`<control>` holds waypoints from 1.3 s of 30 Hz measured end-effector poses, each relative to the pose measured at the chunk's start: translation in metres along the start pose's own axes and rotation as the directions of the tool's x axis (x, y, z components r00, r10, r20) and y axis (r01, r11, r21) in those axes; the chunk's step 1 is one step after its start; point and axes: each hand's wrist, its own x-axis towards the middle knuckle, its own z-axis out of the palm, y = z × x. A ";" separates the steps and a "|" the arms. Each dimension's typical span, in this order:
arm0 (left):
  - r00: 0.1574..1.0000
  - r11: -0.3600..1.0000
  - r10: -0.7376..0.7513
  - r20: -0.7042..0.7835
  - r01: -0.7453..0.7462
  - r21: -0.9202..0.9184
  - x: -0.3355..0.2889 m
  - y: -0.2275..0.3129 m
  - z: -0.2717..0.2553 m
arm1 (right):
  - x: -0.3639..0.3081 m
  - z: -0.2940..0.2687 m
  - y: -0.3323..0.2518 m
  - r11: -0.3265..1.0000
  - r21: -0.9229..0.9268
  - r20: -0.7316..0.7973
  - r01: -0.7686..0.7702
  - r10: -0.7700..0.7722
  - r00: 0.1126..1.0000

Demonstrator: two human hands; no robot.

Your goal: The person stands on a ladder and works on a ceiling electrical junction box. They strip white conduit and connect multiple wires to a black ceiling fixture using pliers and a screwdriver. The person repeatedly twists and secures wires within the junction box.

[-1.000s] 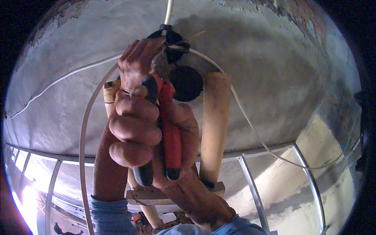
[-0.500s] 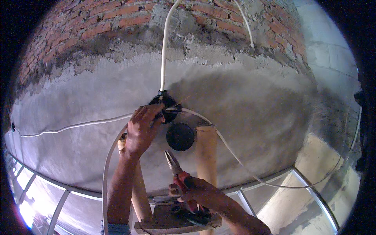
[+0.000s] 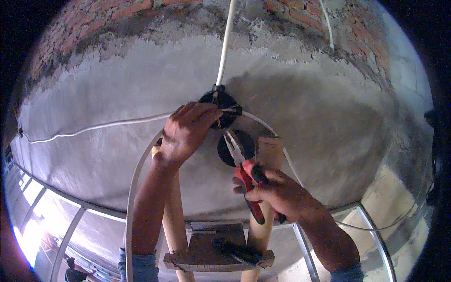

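Observation:
A round black junction box (image 3: 229,97) is set in the grey plastered wall, with white cables entering from above, left and right. My left hand (image 3: 188,126) lies over the box's left side. Its fingers are pinched on thin wires, whose ends show faintly below the fingertips; the exact grip is hidden. In my right hand (image 3: 277,190) is a pair of pliers (image 3: 248,175) with red and black handles. The jaws point up, slightly apart, just below the box. Behind them shows a round black disc or opening (image 3: 225,149); I cannot tell which.
A wooden ladder (image 3: 174,221) stands in front of me, and a black ribbed object (image 3: 239,253) lies on its step. White cable (image 3: 134,202) hangs by my left forearm. Metal framing (image 3: 70,239) runs below; a person (image 3: 75,271) is far off, lower left.
My right hand has raised the pliers up and to the right, bringing the jaws close under the box. My left hand stays at the box. The whole view has shifted.

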 end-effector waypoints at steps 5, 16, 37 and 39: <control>0.998 0.997 -0.050 -0.046 0.047 -0.060 0.000 0.004 0.001 | 0.012 0.010 -0.006 0.995 0.092 0.011 -0.025 0.024 1.000; 0.998 0.999 -0.035 -0.043 0.033 -0.043 -0.001 0.002 0.004 | 0.030 0.031 0.014 0.997 0.003 -0.150 0.072 -0.070 0.986; 0.999 0.999 -0.012 -0.052 0.010 -0.041 -0.001 0.000 0.007 | 0.033 0.067 0.028 0.983 -0.015 -0.282 0.184 -0.181 0.942; 0.998 0.999 -0.014 -0.056 0.012 -0.042 -0.001 0.000 0.007 | 0.035 0.066 0.027 0.984 -0.002 -0.279 0.178 -0.171 0.945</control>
